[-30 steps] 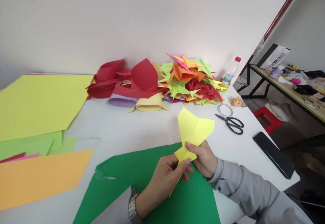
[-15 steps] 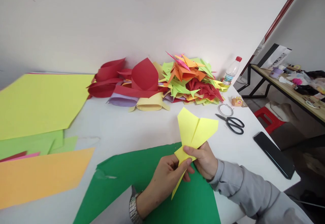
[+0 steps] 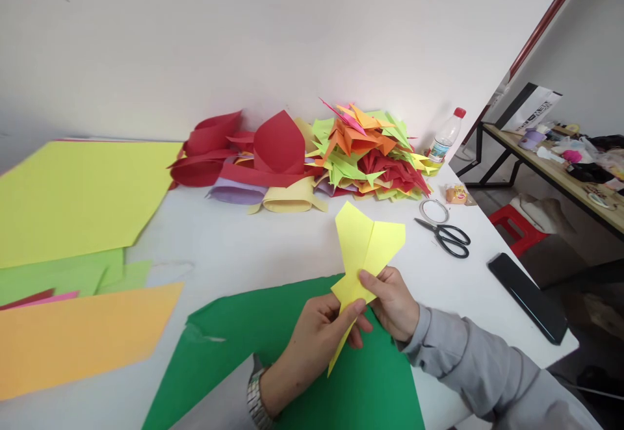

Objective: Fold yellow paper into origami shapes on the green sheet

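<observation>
A folded yellow paper piece is held up over the green sheet; two broad flaps spread at its top and a narrow point runs down below. My left hand pinches its lower part, thumb in front and fingers behind. Higher on its right side, my right hand grips it with the thumb pressed on the front face and the other fingers behind the paper. Part of the lower point is hidden by my left hand.
Behind lie rolled red paper shapes and a pile of folded paper pieces. Scissors, a tape roll, a phone and a bottle are at right. Yellow and orange sheets lie left.
The yellow paper's top has swung slightly left and its flaps have drawn closer together, narrowing the gap at the middle crease. My right thumb has shifted a little up and right.
</observation>
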Tool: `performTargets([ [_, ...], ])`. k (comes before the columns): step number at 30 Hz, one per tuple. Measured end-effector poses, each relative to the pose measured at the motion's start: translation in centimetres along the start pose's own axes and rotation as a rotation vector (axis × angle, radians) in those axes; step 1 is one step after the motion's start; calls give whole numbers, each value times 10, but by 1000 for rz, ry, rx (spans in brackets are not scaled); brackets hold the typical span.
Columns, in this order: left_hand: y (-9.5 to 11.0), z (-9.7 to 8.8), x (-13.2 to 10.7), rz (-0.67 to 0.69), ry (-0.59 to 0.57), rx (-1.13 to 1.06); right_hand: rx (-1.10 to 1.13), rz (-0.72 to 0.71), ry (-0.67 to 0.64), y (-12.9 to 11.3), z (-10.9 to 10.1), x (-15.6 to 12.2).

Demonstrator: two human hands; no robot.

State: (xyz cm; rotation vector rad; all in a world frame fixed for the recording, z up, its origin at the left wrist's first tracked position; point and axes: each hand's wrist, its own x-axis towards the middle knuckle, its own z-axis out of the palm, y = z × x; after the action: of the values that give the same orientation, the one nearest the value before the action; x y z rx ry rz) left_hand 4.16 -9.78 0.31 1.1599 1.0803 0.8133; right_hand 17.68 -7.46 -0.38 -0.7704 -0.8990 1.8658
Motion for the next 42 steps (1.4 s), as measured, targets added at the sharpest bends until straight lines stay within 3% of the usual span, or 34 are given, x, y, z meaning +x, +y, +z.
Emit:
performTargets([
  [5, 0, 1, 1, -11, -34, -17, 42, 43, 54, -3, 1, 1],
  [8, 0, 0, 2, 1, -37, -13, 36, -16, 120, -5, 0, 2],
  [13, 2, 0, 0, 26, -38, -4, -55, 24, -106, -6, 2, -2],
  [15, 2, 1, -1, 36, -46, 14, -68, 33, -137, -6, 2, -4],
  [20, 2, 3, -3, 43, -46, 63, -31, 53, -76, -3, 2, -4],
  [26, 2, 0, -1, 24, -65, 14, 9, 24, 91, -2, 1, 1],
  [31, 1, -1, 0, 33, -67, -44, -86, -8, -24, -1, -1, -3],
  [36, 1, -1, 0, 17, -96, -60, -71, 16, -20, -2, 0, -4],
  [42, 0, -2, 2, -27, -131, -143, 60, -55, 246, -15, 3, 3],
])
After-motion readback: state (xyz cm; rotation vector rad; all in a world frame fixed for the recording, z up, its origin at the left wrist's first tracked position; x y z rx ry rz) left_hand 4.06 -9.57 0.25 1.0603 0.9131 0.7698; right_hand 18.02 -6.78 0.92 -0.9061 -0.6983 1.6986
